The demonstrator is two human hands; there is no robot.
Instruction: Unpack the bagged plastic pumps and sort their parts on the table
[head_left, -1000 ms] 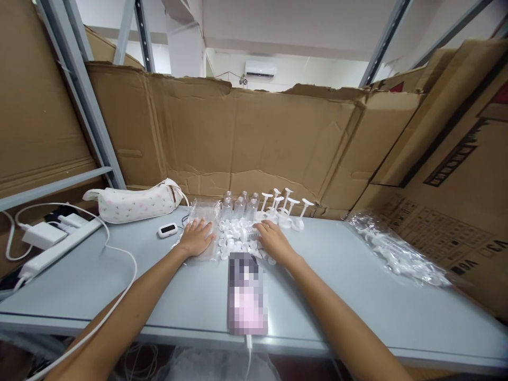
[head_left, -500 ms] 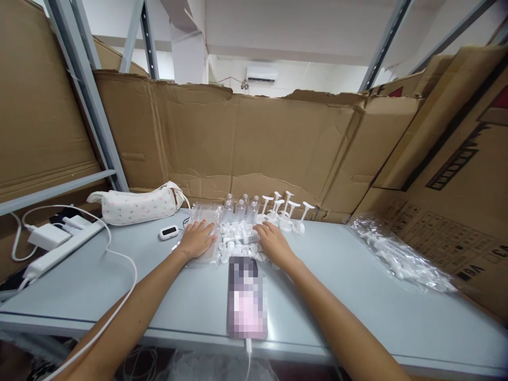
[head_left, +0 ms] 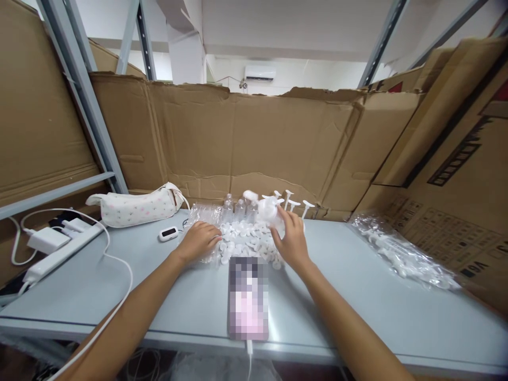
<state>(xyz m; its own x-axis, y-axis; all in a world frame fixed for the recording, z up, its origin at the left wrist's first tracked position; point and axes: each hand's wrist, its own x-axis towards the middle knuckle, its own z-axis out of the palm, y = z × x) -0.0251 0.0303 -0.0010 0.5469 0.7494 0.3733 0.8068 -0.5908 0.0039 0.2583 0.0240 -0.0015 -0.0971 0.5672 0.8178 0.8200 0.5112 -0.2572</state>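
Observation:
My left hand (head_left: 199, 241) rests at the left edge of a pile of small white plastic caps (head_left: 240, 248), over a clear plastic bag (head_left: 204, 213). Its fingers are curled together, and whatever they may hold is hidden. Raised above the pile's right side, my right hand (head_left: 291, 238) grips a white plastic piece (head_left: 269, 210) between thumb and fingers; motion smears its shape. Several clear bottles (head_left: 239, 210) stand upright behind the caps. Beside them are several white T-topped plastic pieces (head_left: 307, 207), partly hidden by the right hand.
A phone (head_left: 248, 299) with a cable lies in front of the pile. To the left are a small white device (head_left: 168, 234), a fabric pouch (head_left: 138, 205) and a power strip (head_left: 65, 254). A bag of white parts (head_left: 400, 254) lies right. Cardboard (head_left: 257, 137) walls the table's back.
My right hand has risen from the pile and now holds a white piece. The clear bottle lying by its fingers no longer shows there. My left hand's fingers have curled in.

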